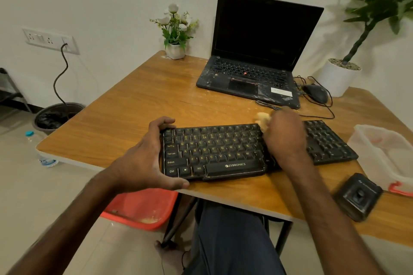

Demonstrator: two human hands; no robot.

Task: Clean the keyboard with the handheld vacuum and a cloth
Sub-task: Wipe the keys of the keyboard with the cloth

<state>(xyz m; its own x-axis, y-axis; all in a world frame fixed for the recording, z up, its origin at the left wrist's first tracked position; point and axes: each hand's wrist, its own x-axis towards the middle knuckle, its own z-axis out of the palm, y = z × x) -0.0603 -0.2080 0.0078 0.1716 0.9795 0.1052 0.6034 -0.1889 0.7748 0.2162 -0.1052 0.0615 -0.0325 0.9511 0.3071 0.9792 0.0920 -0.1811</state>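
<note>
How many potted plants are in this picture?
2: a small flower pot at the table's far edge, left of the laptop, and a big potted plant right of the laptop.

Dark navy trousers (225,241); a thin dark cord (183,260) looped round one ankle (175,260).

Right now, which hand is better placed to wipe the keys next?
The right hand: it holds the cloth just over the keys of the keyboard. The left hand grips the keyboard's left end, probably steadying it, and holds no cloth.
</note>
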